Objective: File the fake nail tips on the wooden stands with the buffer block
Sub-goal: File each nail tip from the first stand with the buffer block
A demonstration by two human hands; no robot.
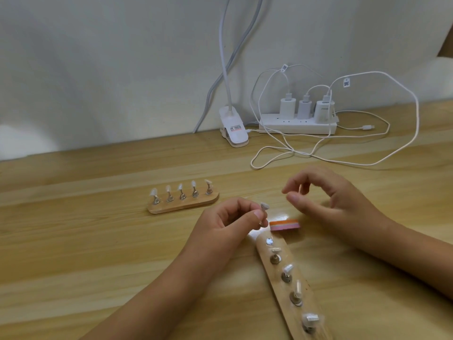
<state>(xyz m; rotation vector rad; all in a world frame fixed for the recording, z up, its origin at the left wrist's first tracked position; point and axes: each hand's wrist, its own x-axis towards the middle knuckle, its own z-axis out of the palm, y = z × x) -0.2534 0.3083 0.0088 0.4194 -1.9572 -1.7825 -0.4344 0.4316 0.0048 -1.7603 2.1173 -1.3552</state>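
Here, left hand pinching pegged nail tip

2 stands, 10 tips (buffer x1)

This looks like a home desk used as a hobby corner: a wooden table against a plain white wall, a clip-on lamp, a power strip with three chargers, loose white cables, and wooden stands holding nail tips.
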